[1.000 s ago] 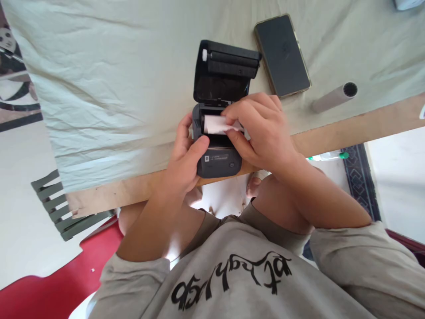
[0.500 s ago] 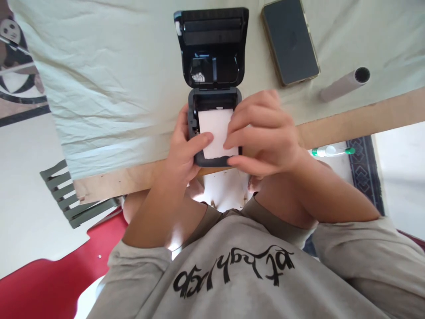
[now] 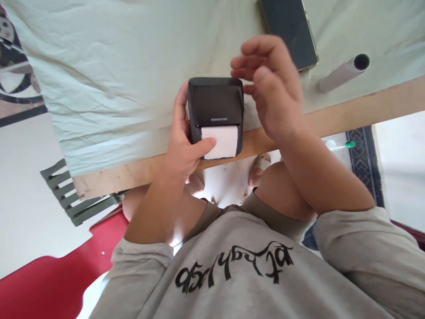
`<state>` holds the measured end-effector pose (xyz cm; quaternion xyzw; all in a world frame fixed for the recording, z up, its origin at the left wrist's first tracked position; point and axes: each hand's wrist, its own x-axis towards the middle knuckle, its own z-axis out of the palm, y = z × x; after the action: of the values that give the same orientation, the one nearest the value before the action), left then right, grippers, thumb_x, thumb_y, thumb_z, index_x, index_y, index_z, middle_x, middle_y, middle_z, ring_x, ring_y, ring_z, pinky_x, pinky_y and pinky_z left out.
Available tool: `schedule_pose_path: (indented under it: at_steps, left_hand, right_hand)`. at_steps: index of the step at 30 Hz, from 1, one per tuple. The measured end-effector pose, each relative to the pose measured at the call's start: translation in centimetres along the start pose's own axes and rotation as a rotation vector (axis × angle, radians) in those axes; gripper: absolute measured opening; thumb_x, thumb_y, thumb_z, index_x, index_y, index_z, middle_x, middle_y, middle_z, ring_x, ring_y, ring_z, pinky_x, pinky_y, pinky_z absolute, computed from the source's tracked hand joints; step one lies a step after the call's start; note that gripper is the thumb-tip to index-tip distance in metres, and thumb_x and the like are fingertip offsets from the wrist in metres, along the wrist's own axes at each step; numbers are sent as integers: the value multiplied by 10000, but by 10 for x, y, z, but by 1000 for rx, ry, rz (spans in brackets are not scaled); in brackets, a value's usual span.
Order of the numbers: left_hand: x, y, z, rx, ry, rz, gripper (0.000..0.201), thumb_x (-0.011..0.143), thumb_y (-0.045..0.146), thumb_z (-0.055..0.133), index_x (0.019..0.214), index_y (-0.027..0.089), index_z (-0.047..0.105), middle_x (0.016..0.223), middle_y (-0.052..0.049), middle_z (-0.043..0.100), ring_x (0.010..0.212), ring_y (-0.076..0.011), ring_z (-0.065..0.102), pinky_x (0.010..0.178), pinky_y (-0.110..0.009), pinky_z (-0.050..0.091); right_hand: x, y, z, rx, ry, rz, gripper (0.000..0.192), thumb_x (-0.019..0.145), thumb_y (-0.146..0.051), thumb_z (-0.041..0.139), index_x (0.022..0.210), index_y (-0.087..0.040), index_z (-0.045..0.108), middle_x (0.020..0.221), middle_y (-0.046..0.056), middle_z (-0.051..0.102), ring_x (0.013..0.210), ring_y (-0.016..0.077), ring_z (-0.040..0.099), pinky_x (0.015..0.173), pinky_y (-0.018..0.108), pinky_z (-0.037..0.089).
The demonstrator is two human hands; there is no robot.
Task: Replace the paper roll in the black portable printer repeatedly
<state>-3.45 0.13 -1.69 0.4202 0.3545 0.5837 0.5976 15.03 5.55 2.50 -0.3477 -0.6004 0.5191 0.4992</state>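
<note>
Printer [image 3: 215, 103]: at table edge, lid shut, paper [image 3: 220, 141] protruding. Left hand [image 3: 183, 148] grips its side, thumb pinning paper. Right hand [image 3: 270, 86] hovers beside, fingers loosely curled, empty. Step: paper loaded; next calls for tearing or feeding.

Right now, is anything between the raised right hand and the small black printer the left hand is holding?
Nothing visible. The right hand hovers open just beside and above the printer, with only air between them. The left hand grips the printer's other side, thumb on the white paper, clear of that gap.
</note>
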Motion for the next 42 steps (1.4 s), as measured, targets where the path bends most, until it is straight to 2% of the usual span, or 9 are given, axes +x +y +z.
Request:
schedule_pose_path:
  at_steps: [4, 8, 10, 20, 27, 31, 35, 40, 42]
  left_hand:
    - [-4, 3, 4, -98, -55, 10, 753, 668, 323, 851, 1343, 371, 522, 1265, -5, 661, 1085, -234, 691, 796, -331, 602]
    - [-7, 9, 11, -101, 42, -56, 338, 809, 360, 763, 1112, 240, 673, 970, -22, 707, 797, -147, 695, 635, -243, 576]
    - [-7, 12, 14, -89, 97, -104, 267, 800, 306, 778, 1041, 232, 692, 901, -7, 700, 731, -125, 671, 591, -221, 556]
    - [-7, 20, 21, -26, 106, -110, 349, 741, 242, 816, 1068, 266, 695, 941, -1, 687, 813, -158, 663, 673, -263, 540]
    - [-2, 21, 28, -121, 206, -182, 316, 912, 514, 562, 984, 233, 688, 979, -65, 722, 1174, -295, 642, 926, -406, 563]
    - [-2, 23, 31, -121, 216, -153, 291, 955, 466, 535, 972, 220, 690, 929, -49, 705, 1076, -258, 668, 985, -402, 534]
    - [-2, 25, 30, -82, 202, -161, 244, 972, 424, 529, 982, 232, 678, 952, -41, 698, 1066, -240, 658, 958, -377, 520]
    - [1, 20, 26, -75, 248, -129, 259, 942, 470, 566, 878, 237, 658, 890, -37, 708, 1140, -260, 643, 931, -369, 539]
    - [2, 18, 26, -121, 244, -142, 250, 932, 458, 579, 896, 229, 675, 899, -28, 719, 1114, -255, 656, 923, -370, 546]
  right_hand:
    - [-9, -1, 5, -151, -280, -18, 469, 899, -465, 607, 1287, -245, 462, 1356, 53, 550, 1173, 212, 603, 983, 383, 554]
    - [-15, 0, 8, -185, -299, 50, 576, 862, -537, 641, 1332, -289, 420, 1398, 59, 536, 1157, 235, 614, 922, 375, 584]
    - [-15, 4, 7, -178, -320, 62, 634, 852, -584, 636, 1357, -286, 396, 1400, 75, 534, 1154, 246, 614, 907, 389, 587]
    - [-17, 10, -2, -239, -385, 78, 756, 831, -670, 603, 1410, -262, 338, 1380, 123, 545, 1184, 274, 594, 911, 425, 575]
    - [-20, 4, -1, -426, -346, 56, 691, 895, -613, 509, 1455, -259, 314, 1434, 114, 502, 1232, 270, 563, 977, 431, 560]
    - [-18, -5, -4, -561, -311, -47, 553, 917, -539, 513, 1385, -262, 414, 1437, 98, 492, 1332, 273, 494, 1103, 453, 497]
    - [-16, -9, -6, -526, -322, -192, 483, 934, -503, 516, 1354, -269, 462, 1426, 87, 502, 1371, 262, 469, 1188, 459, 426]
    - [-11, -11, -9, -527, -403, -173, 626, 857, -591, 610, 1388, -307, 436, 1469, 78, 484, 1395, 296, 432, 1092, 463, 510]
    - [-10, -14, -11, -539, -366, -197, 619, 835, -589, 647, 1360, -305, 481, 1429, 83, 504, 1361, 295, 450, 1028, 443, 545]
